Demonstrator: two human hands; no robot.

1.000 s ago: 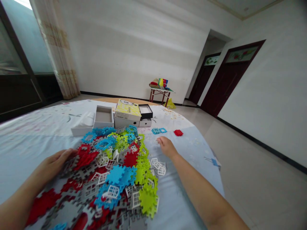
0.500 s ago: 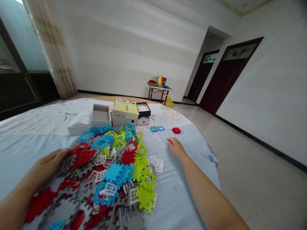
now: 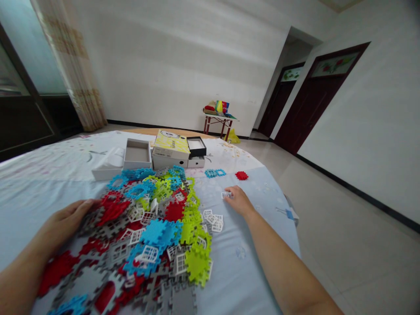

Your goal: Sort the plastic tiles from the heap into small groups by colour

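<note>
Right hand (image 3: 240, 200) has shifted rightward since a second ago. Left hand (image 3: 65, 221) at left edge of toy pile (image 3: 157, 232), fingers together, grip can't tell. White window (image 3: 225, 195) right of pile, at right fingertips; pinched or just touched, unclear. Best: hold thin frame lightly by edge.

From my remote seat I see a side table (image 3: 217, 116) before a white wall (image 3: 164, 65); a yellow bag (image 3: 233, 137) lies beside its legs, a curtain (image 3: 70, 61) hangs far left of it, a dark red door (image 3: 303, 105) stands right.
</note>
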